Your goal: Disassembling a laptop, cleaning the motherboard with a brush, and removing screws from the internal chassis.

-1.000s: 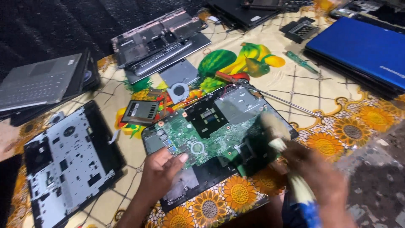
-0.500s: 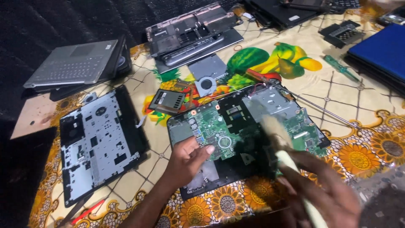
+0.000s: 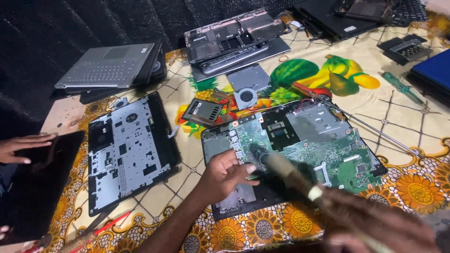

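Note:
An opened laptop base (image 3: pixel 220 140) lies in front of me, with its green motherboard (image 3: pixel 328 152) exposed. My left hand (image 3: pixel 222 174) rests on the base's near left part, fingers spread and pressing down beside the board. My right hand (image 3: pixel 379 225), blurred at the lower right, grips a brush (image 3: pixel 288 172) by its pale handle. The brush's dark bristles touch the motherboard near its left middle.
A removed laptop cover (image 3: pixel 126 157) lies to the left. A grey laptop (image 3: pixel 110 68) and another stripped chassis (image 3: pixel 232 40) sit further back. A small fan (image 3: pixel 246 97), a drive caddy (image 3: pixel 204 111), a green screwdriver (image 3: pixel 398 86) and a blue laptop (image 3: pixel 436 72) lie around. Another person's hand (image 3: pixel 21 147) holds a dark panel at the left edge.
The brush has swept left across the motherboard, from its right part to its left middle. My left hand stays on the base. The view has shifted, showing another person's hand at the left.

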